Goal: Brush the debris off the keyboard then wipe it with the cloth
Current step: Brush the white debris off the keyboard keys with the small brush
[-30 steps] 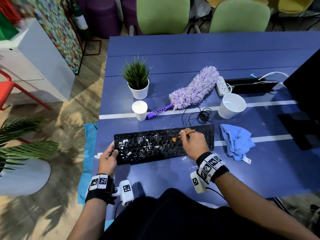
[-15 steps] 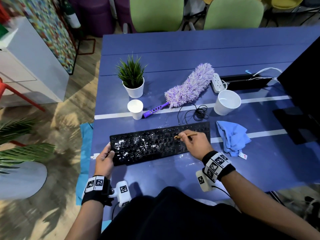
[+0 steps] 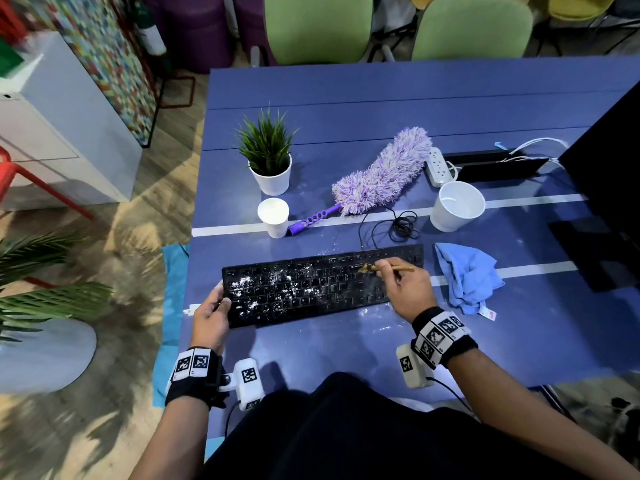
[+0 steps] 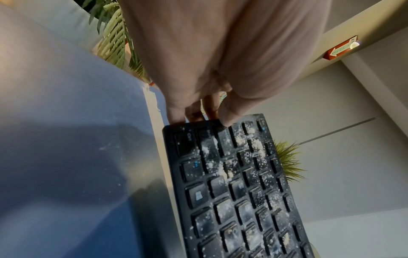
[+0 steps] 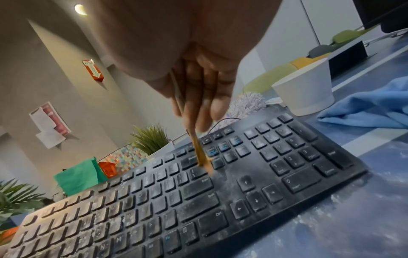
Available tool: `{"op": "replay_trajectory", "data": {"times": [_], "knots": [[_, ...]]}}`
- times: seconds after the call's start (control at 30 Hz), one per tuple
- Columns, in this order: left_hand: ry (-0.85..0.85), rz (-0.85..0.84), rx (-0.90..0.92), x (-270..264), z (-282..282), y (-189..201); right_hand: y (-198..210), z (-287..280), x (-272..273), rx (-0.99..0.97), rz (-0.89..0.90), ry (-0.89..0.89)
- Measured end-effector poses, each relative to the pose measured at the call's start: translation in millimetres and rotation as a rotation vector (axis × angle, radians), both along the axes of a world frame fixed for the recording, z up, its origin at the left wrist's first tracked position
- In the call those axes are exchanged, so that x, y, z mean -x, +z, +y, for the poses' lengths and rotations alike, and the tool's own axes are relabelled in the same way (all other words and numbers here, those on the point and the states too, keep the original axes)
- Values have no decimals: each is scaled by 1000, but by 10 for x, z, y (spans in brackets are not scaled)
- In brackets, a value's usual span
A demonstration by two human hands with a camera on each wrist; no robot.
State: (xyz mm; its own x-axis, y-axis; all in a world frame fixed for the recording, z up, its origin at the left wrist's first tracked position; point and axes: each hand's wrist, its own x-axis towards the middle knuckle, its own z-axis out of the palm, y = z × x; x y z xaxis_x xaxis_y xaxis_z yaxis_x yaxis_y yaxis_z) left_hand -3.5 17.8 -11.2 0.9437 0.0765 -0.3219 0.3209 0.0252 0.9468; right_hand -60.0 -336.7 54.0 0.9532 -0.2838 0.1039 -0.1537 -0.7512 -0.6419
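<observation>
Two hands busy: left hand [image 3: 209,315] grips keyboard [image 3: 322,284] at 9 o'clock on worktop [image 3: 381,98]; right hand [image 3: 410,289] pinches brush [image 3: 384,268]. Best w/ short flicks toward debris [image 3: 266,289]; cloth [image 3: 465,275] waits at 3.

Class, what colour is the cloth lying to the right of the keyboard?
The cloth is light blue, plain with no pattern; the head view shows it best.
</observation>
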Motion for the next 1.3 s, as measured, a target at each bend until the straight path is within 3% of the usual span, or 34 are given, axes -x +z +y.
{"op": "replay_trajectory", "data": {"times": [0.1, 0.23, 0.37, 0.53, 0.7, 0.8, 1.07, 1.17, 1.3], "knots": [[4, 17, 16, -9, 30, -59, -38, 0, 11, 29, 246, 18], [6, -1, 22, -15, 25, -70, 24, 29, 56, -12, -45, -50], [15, -19, 59, 3, 10, -79, -35, 60, 22, -6, 264, 35], [-13, -30, 21, -4, 5, -77, 38, 230, 4, 15, 63, 20], [-12, -31, 20, -5, 9, -57, 29, 530, -12, -176, 71, 234], [-4, -30, 42, 2, 13, -44, 23, 582, -41, -203, 15, 226], [-6, -14, 44, 8, 23, -59, 67, 640, -109, -142, 30, 298], [8, -15, 39, -5, 32, -58, 69, 701, -129, -103, 147, 381], [27, -6, 42, -43, 32, -94, 29, 703, -131, -90, 89, 336]]}}
